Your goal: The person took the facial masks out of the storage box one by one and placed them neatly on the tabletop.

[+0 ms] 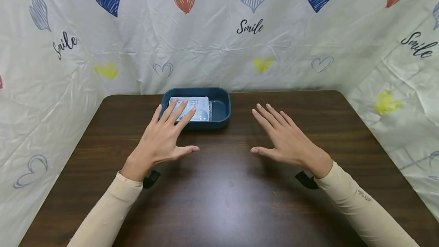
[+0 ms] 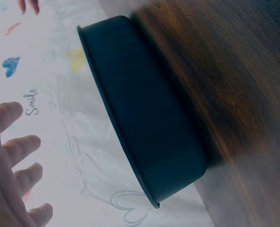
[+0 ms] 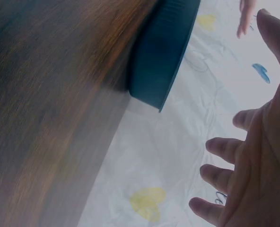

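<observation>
Left hand [image 1: 161, 140] and right hand [image 1: 289, 140] spread wide, packet [image 1: 202, 106] in the bin [image 1: 205, 125]!

We start at the head view, and both hands are out over the dark table [image 1: 219, 178], palms down. The left has its fingers fanned and thumb stretched to the side, holding nothing, its fingertips crossing in front of the bin and part of the packet. There's the packet, pale blue and white, lying in the left part of the bin, with a sliver of something pale peeking out at its right edge. The right hand, also fanned and holding nothing, is off to the bin's right, well clear of it. Behind it all hangs a white cloth [image 1: 212, 52] with hearts and "Smile" on it.

Over to the left wrist: four fingers at the left edge, parted, a visible gap between them and the bin's dark side. The packet is hidden from here.

And the right wrist: fingers and thumb apart, gripping nothing, the bin up at the top, apart from them. The packet is out of sight here too.
</observation>
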